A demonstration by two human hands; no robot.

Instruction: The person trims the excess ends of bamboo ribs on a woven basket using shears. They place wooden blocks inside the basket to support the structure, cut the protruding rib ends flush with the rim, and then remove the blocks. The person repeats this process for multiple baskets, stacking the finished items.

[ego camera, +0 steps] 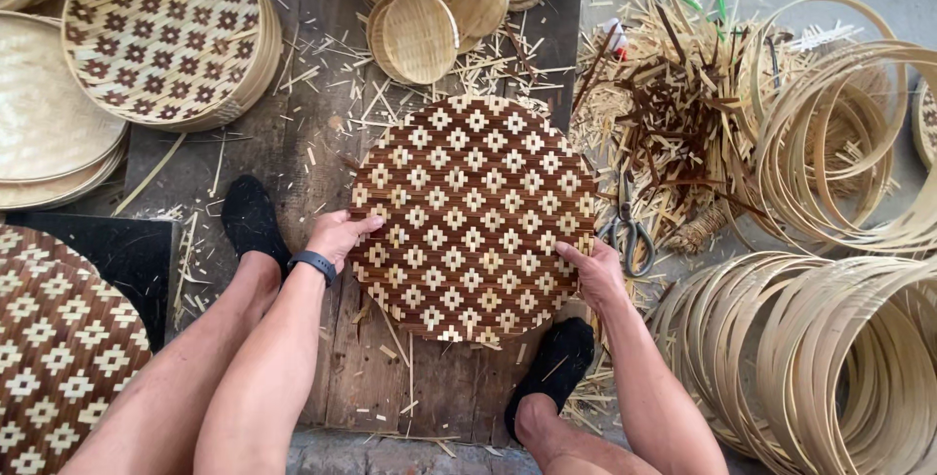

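A round woven bamboo tray (473,216) with a brown and cream diamond pattern lies on a wooden board in front of me. My left hand (339,234), with a dark band on its wrist, grips the tray's left rim. Across from it, my right hand (593,275) holds the lower right rim. Both my feet in black socks rest on the board, one (252,218) left of the tray and one (556,363) below it.
Stacks of finished patterned trays (166,36) and plain woven trays (44,114) sit at the left. Small round woven lids (420,34) lie at the top. Scissors (630,231) rest right of the tray, beside bamboo scraps (673,104) and piles of bamboo hoops (830,358).
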